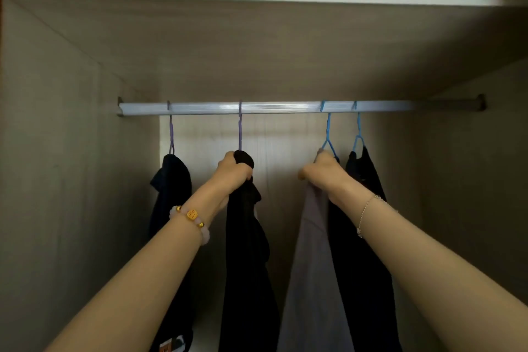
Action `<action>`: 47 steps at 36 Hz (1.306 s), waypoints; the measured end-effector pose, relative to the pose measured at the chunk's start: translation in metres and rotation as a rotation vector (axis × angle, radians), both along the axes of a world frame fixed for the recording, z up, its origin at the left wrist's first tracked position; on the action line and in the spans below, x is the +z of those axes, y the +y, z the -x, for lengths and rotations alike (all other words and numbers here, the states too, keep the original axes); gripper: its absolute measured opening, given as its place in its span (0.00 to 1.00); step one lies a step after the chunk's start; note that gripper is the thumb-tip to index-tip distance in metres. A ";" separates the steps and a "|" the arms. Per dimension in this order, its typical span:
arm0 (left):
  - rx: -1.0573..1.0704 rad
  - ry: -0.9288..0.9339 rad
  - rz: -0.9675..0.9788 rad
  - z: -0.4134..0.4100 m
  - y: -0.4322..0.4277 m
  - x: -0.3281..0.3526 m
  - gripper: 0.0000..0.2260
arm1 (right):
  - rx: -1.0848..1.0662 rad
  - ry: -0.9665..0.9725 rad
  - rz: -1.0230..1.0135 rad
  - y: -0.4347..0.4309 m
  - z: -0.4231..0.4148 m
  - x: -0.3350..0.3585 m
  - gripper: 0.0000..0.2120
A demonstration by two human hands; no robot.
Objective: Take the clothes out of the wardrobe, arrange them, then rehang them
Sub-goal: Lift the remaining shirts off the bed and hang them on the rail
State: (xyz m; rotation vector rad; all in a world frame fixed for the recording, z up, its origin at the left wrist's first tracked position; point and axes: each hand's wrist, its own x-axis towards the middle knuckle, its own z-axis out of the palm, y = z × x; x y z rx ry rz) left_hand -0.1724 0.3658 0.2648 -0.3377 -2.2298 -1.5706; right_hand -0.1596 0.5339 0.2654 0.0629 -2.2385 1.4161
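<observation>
Clutching the black garment (248, 251), the left hand (233, 173) hides all but the hook of its hanger (240, 134); the right hand (321, 170) grips the grey garment (311, 266) likewise. Hems cut off below.

No word, number or brand can be read with certainty here. The gold cube bead (193, 214) on the beaded bracelet (204, 236) at the left wrist carries small marks on its faces. They are too small and blurred to tell whether they are letters, dots or a pattern. At the bottom edge of the view, the leftmost dark garment (171, 180) shows a small patch (171, 345) in orange and white, which looks like a label. Its print is blurred and partly cut by the frame, so nothing on it is legible.
</observation>
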 end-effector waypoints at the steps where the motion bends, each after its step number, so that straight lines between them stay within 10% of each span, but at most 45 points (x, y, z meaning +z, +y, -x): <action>1: -0.007 -0.001 -0.024 0.000 -0.002 0.000 0.23 | 0.020 -0.025 0.069 0.000 0.006 -0.002 0.31; 9: -0.023 0.023 -0.104 -0.008 -0.009 0.003 0.19 | 0.016 0.002 0.199 0.001 0.021 -0.010 0.14; 23: 0.085 0.125 0.102 0.001 0.001 -0.001 0.22 | 0.149 -0.026 -0.112 -0.001 -0.007 -0.002 0.16; 31: 0.263 0.566 0.445 -0.022 0.045 0.013 0.23 | -0.341 0.487 -0.333 0.038 -0.017 0.011 0.19; 35: 0.094 0.371 0.371 -0.017 0.082 0.020 0.24 | -0.392 0.305 -0.493 0.061 0.005 0.011 0.32; 40: -0.176 -0.101 -0.051 -0.006 0.107 0.009 0.16 | -0.279 0.075 -0.322 0.089 0.023 0.001 0.24; 47: -0.223 -0.109 -0.218 0.008 0.126 0.009 0.10 | -0.372 0.179 -0.052 0.134 0.027 -0.006 0.22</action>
